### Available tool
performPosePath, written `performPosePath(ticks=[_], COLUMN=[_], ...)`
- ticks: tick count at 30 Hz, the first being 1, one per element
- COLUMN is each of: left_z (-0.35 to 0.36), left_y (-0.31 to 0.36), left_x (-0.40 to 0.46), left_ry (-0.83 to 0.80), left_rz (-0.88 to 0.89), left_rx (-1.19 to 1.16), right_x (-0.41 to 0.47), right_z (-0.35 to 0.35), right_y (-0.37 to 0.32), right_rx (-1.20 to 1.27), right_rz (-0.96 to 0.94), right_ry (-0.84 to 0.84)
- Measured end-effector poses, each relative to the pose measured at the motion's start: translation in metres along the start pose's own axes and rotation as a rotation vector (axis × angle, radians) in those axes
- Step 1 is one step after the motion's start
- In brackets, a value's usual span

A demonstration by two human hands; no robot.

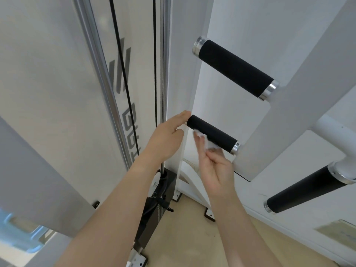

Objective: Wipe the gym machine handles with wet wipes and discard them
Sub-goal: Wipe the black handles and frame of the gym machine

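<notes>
Against the white gym machine frame (289, 120), three black foam handles are seen: an upper handle (236, 69), a middle handle (212, 134) and a lower handle (306, 191) near the right edge. The middle handle's free end is touched by the straight, released fingers of the left hand (165, 134). A crumpled wet wipe (205, 140) is pinched by the right hand (213, 170) and pressed against the underside of the middle handle.

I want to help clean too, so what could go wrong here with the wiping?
The crumpled white wet wipe is only pinched by the right hand under the middle black foam handle, so it might slip and drop to the floor. The left hand rests flat by the handle's end and could get bumped. The upper black handle and lower black handle might get skipped.
</notes>
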State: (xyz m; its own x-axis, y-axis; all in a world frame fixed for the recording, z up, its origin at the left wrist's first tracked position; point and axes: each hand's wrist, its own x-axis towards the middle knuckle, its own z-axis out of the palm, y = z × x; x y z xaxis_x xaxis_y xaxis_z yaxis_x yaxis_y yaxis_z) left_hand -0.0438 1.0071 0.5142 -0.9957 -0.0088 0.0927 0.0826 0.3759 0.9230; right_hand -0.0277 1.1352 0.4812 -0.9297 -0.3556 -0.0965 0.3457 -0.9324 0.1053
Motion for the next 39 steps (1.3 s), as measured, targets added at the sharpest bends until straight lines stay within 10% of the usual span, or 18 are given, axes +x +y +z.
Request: performPosePath(ticks=[10,14,27,32,39], left_z=[0.004,0.006,0.007,0.007,0.009], left_y=[0.01,0.014,0.012,0.003,0.005], left_x=[-0.001,-0.003,-0.005,0.001,-0.003], left_ry=[0.003,0.008,0.003,0.012,0.015], left_rz=[-0.035,-0.028,-0.056,-0.036,-0.045], left_rx=[0.062,0.073,0.059,-0.007,-0.019], right_x=[-0.007,-0.01,-0.013,-0.057,-0.022], right_z=[0.009,0.002,0.015,0.017,0.028], right_y=[0.003,-0.001,0.003,0.012,0.001], right_rx=[-0.52,0.167,-0.059,-0.735,-2.749], right_rz=[-0.334,-0.239,-0.344,-0.263,-1.059], right_ry=[0.325,-0.004,0.328,0.269,0.175])
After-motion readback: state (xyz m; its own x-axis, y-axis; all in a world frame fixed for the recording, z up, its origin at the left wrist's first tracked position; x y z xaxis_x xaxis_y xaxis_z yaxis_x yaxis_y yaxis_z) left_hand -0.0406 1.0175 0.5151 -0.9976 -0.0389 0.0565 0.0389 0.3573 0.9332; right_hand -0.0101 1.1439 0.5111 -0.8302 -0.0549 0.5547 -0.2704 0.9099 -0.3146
